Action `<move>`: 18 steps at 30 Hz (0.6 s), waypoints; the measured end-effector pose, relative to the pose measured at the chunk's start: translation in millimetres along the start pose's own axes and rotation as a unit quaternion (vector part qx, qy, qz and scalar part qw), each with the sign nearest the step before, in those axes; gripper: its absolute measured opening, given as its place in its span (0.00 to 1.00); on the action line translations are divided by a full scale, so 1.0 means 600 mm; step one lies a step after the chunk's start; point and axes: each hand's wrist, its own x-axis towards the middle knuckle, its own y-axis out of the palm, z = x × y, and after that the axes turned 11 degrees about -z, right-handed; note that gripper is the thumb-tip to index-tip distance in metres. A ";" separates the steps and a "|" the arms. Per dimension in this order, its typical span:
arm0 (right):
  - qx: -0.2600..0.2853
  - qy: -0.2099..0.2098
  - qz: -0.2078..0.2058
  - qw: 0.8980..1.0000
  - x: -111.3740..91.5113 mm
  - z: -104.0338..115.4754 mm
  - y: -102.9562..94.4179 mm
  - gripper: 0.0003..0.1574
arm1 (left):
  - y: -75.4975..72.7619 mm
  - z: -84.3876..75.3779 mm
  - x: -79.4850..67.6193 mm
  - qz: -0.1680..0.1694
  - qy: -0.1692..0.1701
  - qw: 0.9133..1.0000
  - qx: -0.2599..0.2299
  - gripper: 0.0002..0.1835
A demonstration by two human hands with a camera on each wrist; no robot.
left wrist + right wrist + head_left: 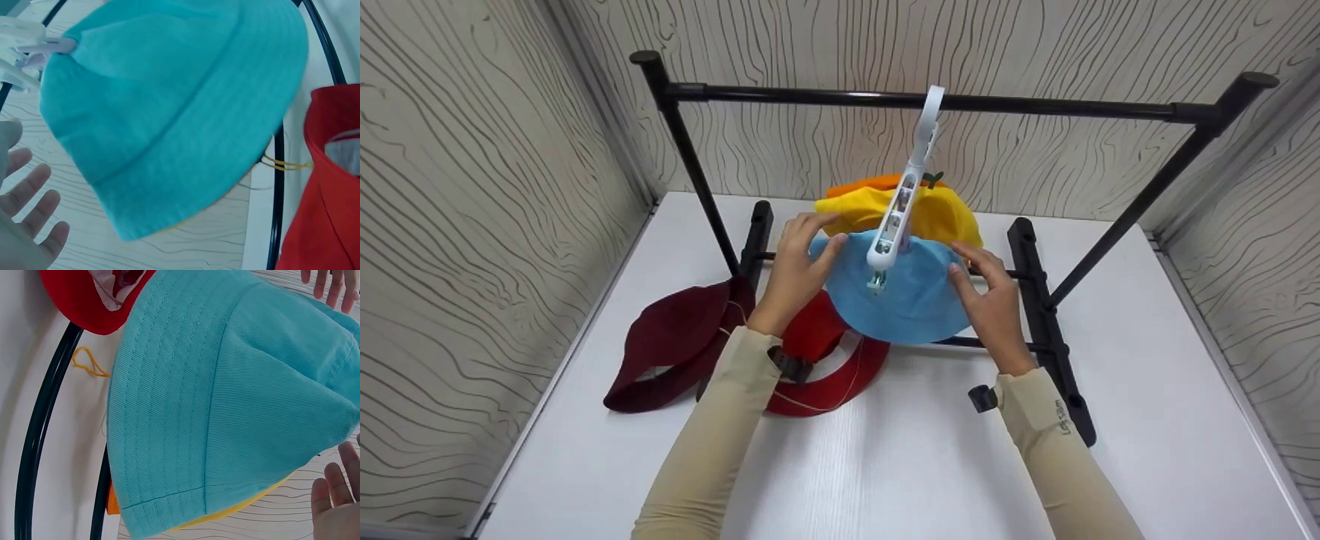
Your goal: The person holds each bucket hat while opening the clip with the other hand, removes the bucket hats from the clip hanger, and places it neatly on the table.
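Observation:
A light blue bucket hat (900, 307) hangs brim down from a white clip hanger (901, 206) hooked over the black top rail. In the left wrist view, a pale clip (61, 46) bites the top of its crown. My left hand (797, 270) is at the hat's left side, thumb and fingers spread. On the right side my right hand (992, 304) is held likewise, fingers loosely extended. Both wrist views show gaps between the fingers and the cloth. Behind the blue hat are a yellow hat (949, 214) and an orange one (864, 184), partly hidden.
The black rack (825, 97) stands on a white table (915, 450), its feet reaching forward. A maroon bucket hat (671, 330) lies at the left, overlapping the rack's foot. Beside it, under my left forearm, is a red hat (872, 367) with a thin cord. Patterned panels enclose the table.

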 end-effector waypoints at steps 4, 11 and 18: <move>-0.003 -0.016 -0.001 1.000 0.006 -0.019 0.005 0.22 | 0.005 -0.012 0.007 0.010 -0.010 1.000 0.000 0.20; -0.006 -0.032 0.011 0.999 0.011 -0.016 0.009 0.26 | 0.019 -0.031 0.020 0.025 -0.012 1.000 -0.004 0.20; -0.016 -0.021 0.020 0.999 0.017 -0.008 0.015 0.29 | 0.024 -0.046 0.029 0.061 -0.009 0.998 -0.035 0.19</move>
